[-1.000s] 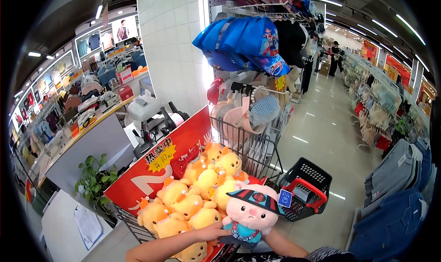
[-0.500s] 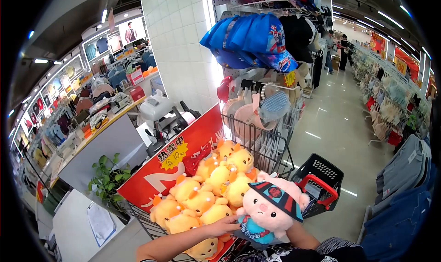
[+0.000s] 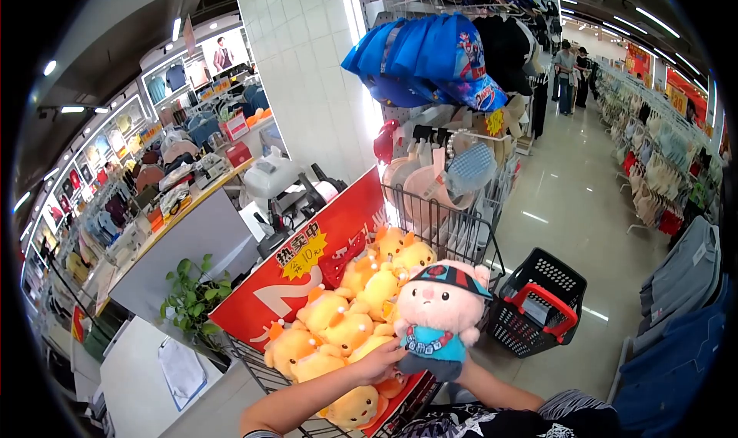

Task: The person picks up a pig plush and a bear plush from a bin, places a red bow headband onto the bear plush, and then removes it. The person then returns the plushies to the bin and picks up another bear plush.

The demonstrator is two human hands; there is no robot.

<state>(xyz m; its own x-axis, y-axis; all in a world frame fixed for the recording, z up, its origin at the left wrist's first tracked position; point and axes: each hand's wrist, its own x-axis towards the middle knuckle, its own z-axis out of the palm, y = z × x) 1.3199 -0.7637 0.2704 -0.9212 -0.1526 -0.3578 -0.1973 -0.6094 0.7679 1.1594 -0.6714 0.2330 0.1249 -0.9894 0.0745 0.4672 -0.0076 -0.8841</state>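
Note:
A pink plush pig [image 3: 443, 307] is held upright over the front of a wire basket [image 3: 438, 205]. It wears a dark headband with red and teal patterns, a turquoise top and grey trousers. My left hand [image 3: 382, 361] grips its lower side, fingers closed against the top. From the right, my right hand [image 3: 467, 372] reaches behind the pig's lower body and holds it there; its fingers are hidden. Several yellow plush toys [image 3: 342, 329] with orange parts fill the basket beside and below my left hand.
A red price sign [image 3: 300, 263] stands along the basket's back. To the right, a black shopping basket [image 3: 524, 332] with a red handle sits on the floor. Blue caps [image 3: 427, 61] hang above. A potted plant [image 3: 192, 300] and clipboard [image 3: 182, 373] are at left. Two people stand down the aisle.
The pig has tilted more upright, and its turquoise top and trousers show more fully. The view has shifted slightly, and more of the black shopping basket shows.

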